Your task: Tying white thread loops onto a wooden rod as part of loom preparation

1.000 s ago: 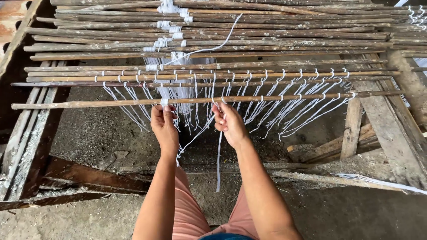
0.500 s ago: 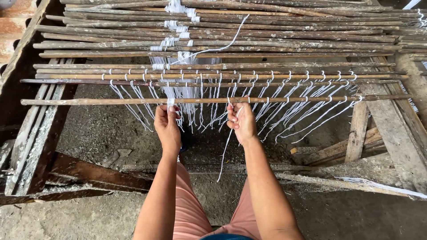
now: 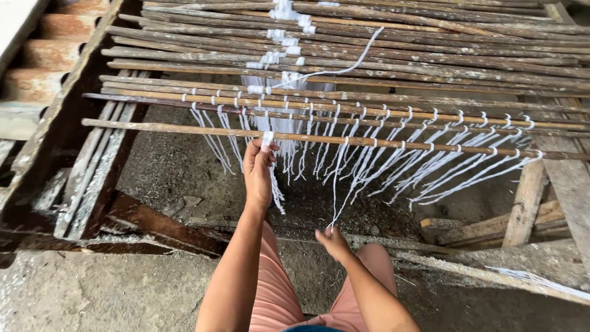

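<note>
A: Sticks (image 3: 344,67), thin, brown, wooden, in rows across a rough timber frame (image 3: 74,178). Nearest of them, one long bare stick (image 3: 184,128), taken here as the landmark.

B: And at that stick?

A: Left hand (image 3: 259,175), raised just under it, fingers curled shut. Pinched between thumb and fingertips, a short white cord (image 3: 268,140), right against the stick's near edge.

B: Right hand (image 3: 334,243)?

A: Well below the stick, down near the knees in pink shorts (image 3: 278,295). Fingers closed on the lower end of one long white cord (image 3: 338,184), stretched taut and nearly straight up to the stick. Cannot tell how the cord is fastened up there.

B: Along the rest of the stick?

A: To the right of the left hand, many white cords (image 3: 430,172), looped over the stick and the two rods just behind it, ends dangling loose and slanting leftward. To the left of the hand, only a few such strands.

B: Beyond the stick?

A: Farther rows of sticks, with a column of knotted white ties (image 3: 283,37) running up through them.

B: Beneath?

A: Dark, gritty ground (image 3: 172,166), seen through the gap below the stick. At far left, worn concrete steps (image 3: 43,61).
</note>
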